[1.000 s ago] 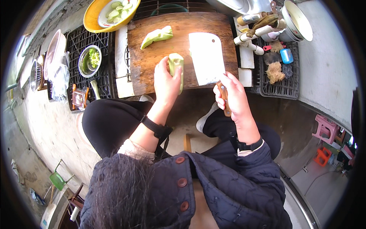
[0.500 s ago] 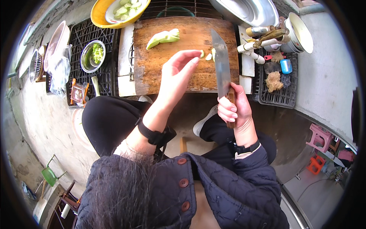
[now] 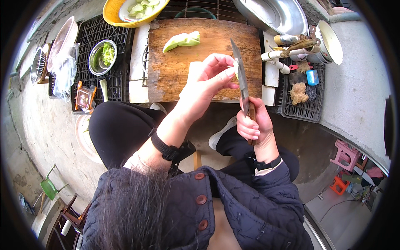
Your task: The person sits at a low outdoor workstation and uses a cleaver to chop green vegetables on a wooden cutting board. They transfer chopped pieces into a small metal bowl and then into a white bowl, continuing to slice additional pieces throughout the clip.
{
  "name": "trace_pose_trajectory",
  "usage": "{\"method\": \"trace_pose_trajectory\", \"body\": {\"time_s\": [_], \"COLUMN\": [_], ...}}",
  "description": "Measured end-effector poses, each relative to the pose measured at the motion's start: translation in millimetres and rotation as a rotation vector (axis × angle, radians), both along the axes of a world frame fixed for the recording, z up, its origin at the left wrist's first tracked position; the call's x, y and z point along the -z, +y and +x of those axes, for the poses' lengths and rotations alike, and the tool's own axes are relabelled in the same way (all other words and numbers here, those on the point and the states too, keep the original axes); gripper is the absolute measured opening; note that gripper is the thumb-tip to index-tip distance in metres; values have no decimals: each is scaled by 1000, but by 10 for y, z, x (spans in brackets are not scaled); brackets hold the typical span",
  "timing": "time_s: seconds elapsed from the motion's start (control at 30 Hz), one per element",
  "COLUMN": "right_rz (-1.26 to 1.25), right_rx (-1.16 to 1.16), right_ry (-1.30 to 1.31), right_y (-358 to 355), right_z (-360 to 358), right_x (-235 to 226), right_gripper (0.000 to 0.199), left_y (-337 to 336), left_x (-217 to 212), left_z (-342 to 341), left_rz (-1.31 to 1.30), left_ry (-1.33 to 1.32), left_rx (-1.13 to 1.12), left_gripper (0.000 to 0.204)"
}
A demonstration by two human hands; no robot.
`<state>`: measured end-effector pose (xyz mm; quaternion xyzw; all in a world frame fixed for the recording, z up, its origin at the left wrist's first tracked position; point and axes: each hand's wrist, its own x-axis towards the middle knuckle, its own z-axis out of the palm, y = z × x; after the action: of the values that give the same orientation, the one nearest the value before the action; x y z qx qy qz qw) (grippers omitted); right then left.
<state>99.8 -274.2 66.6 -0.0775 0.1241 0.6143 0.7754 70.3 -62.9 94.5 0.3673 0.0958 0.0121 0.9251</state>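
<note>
My right hand [image 3: 256, 123] is wrapped round the brown wooden handle of a kitchen knife [image 3: 241, 77], its broad blade upright and pointing away from me past the board's near edge. Beside the blade, my left hand [image 3: 210, 81] pinches a thin pale-green vegetable slice [image 3: 236, 68] between thumb and fingers. The slice lies against or very close to the blade; I cannot tell which. A peeled pale-green piece of vegetable [image 3: 182, 41], perhaps a gourd, rests on the wooden cutting board [image 3: 171, 68] toward the far left.
Pale slices fill a white bowl inside a yellow basin [image 3: 111, 14] at the back left. A steel bowl [image 3: 92, 62] of chopped greens stands left, near a white-handled tool [image 3: 103, 89]. A large metal basin [image 3: 298, 21] is at the back right. Scrubbers [image 3: 298, 93] lie in a black crate.
My left hand has moved right to the blade and taken hold of a slice. The knife has turned more edge-on to view. The small pieces seen beside the blade no longer show on the board.
</note>
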Motion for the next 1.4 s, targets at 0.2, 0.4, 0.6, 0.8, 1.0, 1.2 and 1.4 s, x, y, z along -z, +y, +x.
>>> {"method": "trace_pose_trajectory", "body": {"time_s": [0.2, 0.4, 0.6, 0.8, 1.0, 1.2, 1.4], "right_rz": [-14, -21, -153, -405, -1750, -1862, -1441], "right_rx": [-15, -5, -2, 160, 76, -47, 471], "right_ry": [15, -8, -103, -169, -1841, -1997, -2036], "right_y": [-10, -20, -44, -30, 8, 15, 204], "right_z": [7, 12, 40, 65, 125, 221, 172], "right_x": [-2, 21, 23, -111, 204, 642, -6], "right_gripper": [48, 52, 49, 37, 26, 38, 24], "left_y": [37, 67, 59, 114, 146, 126, 78], "left_x": [17, 19, 99, 146, 89, 18, 46], "left_z": [-3, -24, -11, 19, -5, -32, -43], "left_rz": [-111, -200, -202, 5, -12, -109, 97], "left_ry": [14, 17, 29, 68, 12, 10, -4], "left_rx": [62, 94, 87, -58, 21, 146, 189], "left_gripper": [19, 22, 17, 14, 18, 16, 12]}}
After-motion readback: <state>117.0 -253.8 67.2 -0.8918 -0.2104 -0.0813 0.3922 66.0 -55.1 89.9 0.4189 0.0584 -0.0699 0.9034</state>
